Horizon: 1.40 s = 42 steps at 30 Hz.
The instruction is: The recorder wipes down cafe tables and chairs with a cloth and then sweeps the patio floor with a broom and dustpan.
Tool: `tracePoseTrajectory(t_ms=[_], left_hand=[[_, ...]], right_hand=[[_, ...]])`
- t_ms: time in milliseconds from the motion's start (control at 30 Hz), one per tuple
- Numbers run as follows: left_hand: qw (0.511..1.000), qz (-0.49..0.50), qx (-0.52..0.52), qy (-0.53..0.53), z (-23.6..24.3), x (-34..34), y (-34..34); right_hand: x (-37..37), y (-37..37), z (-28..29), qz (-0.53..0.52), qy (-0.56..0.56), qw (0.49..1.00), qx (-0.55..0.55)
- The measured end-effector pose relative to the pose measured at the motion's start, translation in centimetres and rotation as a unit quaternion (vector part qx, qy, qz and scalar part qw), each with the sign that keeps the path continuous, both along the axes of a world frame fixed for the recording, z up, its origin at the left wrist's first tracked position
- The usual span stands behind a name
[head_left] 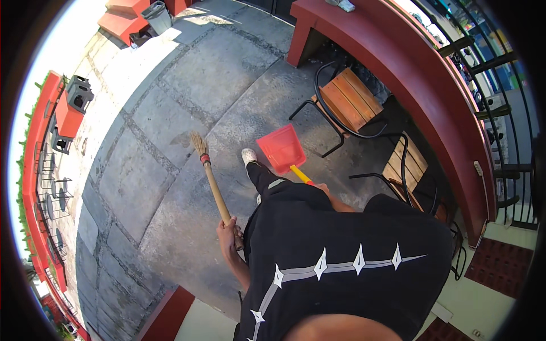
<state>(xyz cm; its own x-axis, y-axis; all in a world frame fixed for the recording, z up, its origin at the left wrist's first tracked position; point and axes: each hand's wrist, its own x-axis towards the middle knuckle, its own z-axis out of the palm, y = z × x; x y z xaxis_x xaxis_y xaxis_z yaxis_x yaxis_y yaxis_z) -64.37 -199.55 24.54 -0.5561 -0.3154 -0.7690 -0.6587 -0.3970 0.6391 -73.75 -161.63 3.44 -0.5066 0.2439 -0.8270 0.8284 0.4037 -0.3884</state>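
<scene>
Stone-paved patio [170,102] | hands: left [228,233] grips broom [211,176] | right [322,188] holds dustpan [281,149]

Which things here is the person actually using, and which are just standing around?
In use:
- broom, held in the left hand
- red dustpan, its yellow handle running to the right hand

Standing around:
- two wooden chairs
- grey bin
- red counter
</scene>
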Motion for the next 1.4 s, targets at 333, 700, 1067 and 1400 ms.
tracePoseTrajectory(t_ms=[333,700,1067,1400], left_hand=[[0.988,-0.145,-0.049,-0.023,1.0,-17.0,-11.3],[0.956,-0.279,-0.031,-0.088,-0.7,-36.2,-21.4],[0.8,-0.592,-0.101,0.002,-1.3,-62.1,-21.0],[0.701,-0.713,0.004,0.005,-0.5,-78.1,-10.2]], right_hand=[[-15.4,-12.7,-3.9,-0.108,0.128,0.974,-0.155],[-25.1,-21.2,-0.5,-0.134,0.064,0.989,-0.029],[-36.1,-25.5,0.0,-0.176,-0.012,0.97,0.167],[-44.4,-25.0,2.0,-0.516,0.038,0.855,-0.027]])
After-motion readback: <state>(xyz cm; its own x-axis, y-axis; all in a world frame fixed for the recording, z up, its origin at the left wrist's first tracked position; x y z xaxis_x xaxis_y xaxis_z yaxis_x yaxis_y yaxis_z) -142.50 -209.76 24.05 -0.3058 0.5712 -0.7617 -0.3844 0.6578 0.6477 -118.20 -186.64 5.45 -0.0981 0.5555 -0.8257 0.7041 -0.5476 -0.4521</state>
